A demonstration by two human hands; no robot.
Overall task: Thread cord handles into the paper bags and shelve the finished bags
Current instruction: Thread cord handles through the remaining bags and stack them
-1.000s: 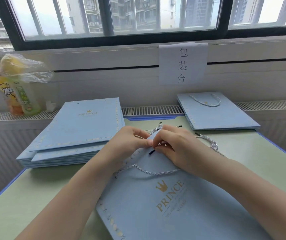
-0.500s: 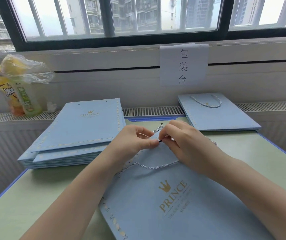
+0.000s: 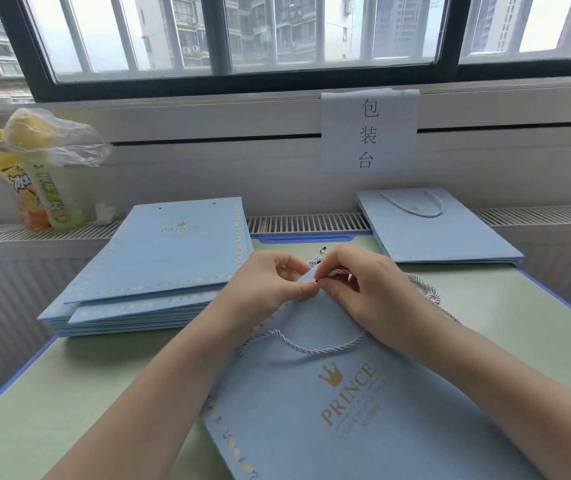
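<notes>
The right hand (image 3: 363,289) pinches a twisted white cord handle (image 3: 337,271) near its black tip between thumb and curled fingers, at the top edge of a flat light-blue paper bag with a gold crown and "PRINCE" print (image 3: 329,410). The left hand (image 3: 270,282) meets it there, thumb and forefinger pinching the bag's upper edge just beside the cord tip. That cord trails off to the right over the pale green bench with blue edging (image 3: 519,323). A second cord (image 3: 311,348) already loops across the bag's face below the hands.

To the left, touching the left forearm's side, lies a stack of flat light-blue bags without handles (image 3: 159,265). At the far right, partly on the radiator grille, lies a light-blue bag fitted with a white cord handle (image 3: 440,230).

On the grille at far left stand drink bottles under a crumpled clear plastic bag (image 3: 42,174). A white paper sign with black characters (image 3: 369,133) is taped below the window (image 3: 277,36).
</notes>
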